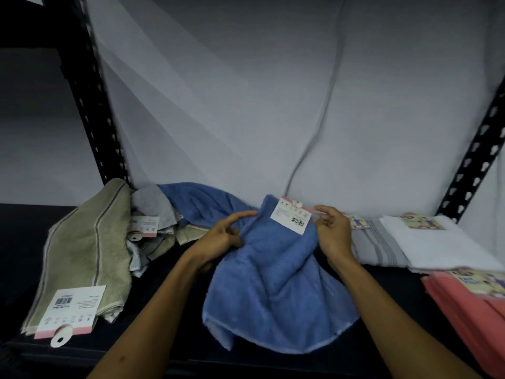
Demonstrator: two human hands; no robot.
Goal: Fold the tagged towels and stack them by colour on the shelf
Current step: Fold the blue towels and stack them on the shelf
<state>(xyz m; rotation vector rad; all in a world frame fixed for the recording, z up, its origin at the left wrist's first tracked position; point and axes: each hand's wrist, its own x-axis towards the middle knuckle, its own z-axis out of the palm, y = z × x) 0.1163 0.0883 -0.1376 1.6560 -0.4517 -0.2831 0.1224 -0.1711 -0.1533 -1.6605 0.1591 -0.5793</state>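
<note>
- We see a blue towel (276,283) lying rumpled on the dark shelf (164,310), centre of view, its white barcode tag (291,218) at the far top edge.
- Left hand (222,236) grips the towel's upper left edge, fingers curled into the cloth.
- Right hand (332,233) pinches the upper right corner just beside the tag, thumb and fingers closed on the fabric.
- We judge the step in hand: spreading or squaring the blue towel for its first fold; no fold is made in it yet.
- Done, as far as we can tell: on the right, a folded grey striped towel (377,247), a folded white towel (437,244) just beside it, and a pink stack (470,310) nearer the front, each with a label on top.
- Left to do: an olive towel (84,250) with a large tag lies loosely at the left, only roughly folded.
- Behind it, a heap (155,222) of grey and beige pieces sits jumbled, unfolded, and a second blue towel (202,203) is bunched against the back wall.
- We judge the task somewhere near halfway: three colours placed, blue in hand, several pieces waiting.
- No blue stack is visible yet, so this one probably starts it.
</note>
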